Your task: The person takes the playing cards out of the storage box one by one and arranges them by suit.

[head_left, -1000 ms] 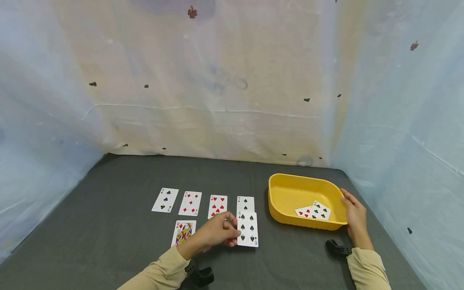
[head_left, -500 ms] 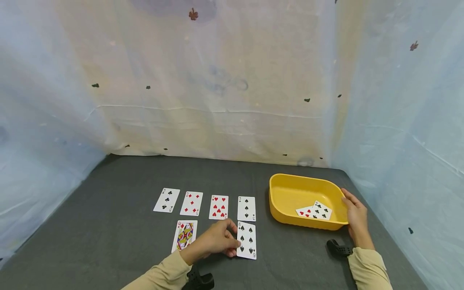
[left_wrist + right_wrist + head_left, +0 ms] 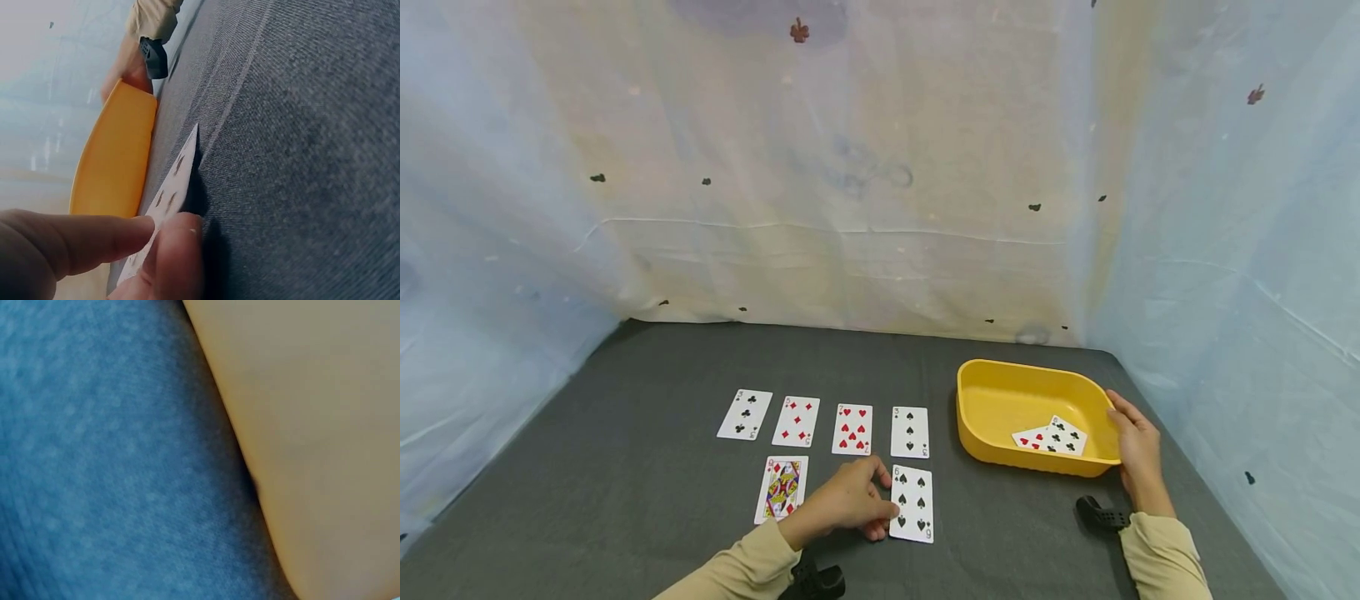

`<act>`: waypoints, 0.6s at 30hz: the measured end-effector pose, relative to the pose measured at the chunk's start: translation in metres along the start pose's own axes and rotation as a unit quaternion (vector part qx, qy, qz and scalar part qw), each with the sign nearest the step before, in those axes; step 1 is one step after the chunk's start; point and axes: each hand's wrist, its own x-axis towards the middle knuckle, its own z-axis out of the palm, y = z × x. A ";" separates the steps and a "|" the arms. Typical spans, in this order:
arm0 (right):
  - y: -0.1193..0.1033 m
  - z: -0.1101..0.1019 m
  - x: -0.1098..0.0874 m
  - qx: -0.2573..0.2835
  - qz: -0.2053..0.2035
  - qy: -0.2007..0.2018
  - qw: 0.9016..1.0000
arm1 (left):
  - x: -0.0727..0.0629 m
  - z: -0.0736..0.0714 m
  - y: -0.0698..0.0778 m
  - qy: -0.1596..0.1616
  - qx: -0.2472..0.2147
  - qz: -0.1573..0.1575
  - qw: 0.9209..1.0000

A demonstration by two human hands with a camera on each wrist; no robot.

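My left hand (image 3: pixel 850 497) pinches the six of spades (image 3: pixel 912 504) at its left edge, thumb on its face. In the left wrist view that playing card (image 3: pixel 178 178) tilts over the cloth, with a dark shadow under its edge. It lies just nearer me than the three of spades (image 3: pixel 910 432), a narrow gap between them. My right hand (image 3: pixel 1137 446) grips the right rim of a yellow tray (image 3: pixel 1000 452). The tray's wall (image 3: pixel 319 437) fills the right of the right wrist view, where my right fingers are out of sight.
Three of clubs (image 3: pixel 745 414), five of diamonds (image 3: pixel 796 422) and seven of hearts (image 3: pixel 852 429) continue the back row leftward. A queen of diamonds (image 3: pixel 782 487) lies in front, partly behind my left wrist. Inside the tray, a clubs card (image 3: pixel 1066 436) overlaps a hearts card (image 3: pixel 1028 438).
My left hand has drawn the six of spades toward me, off the three of spades that it partly covered. The right hand and the tray have stayed put.
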 end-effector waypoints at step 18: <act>0.000 -0.001 0.000 0.000 0.002 -0.009 1.000 | 0.011 -0.009 0.018 -0.014 0.061 0.051 0.997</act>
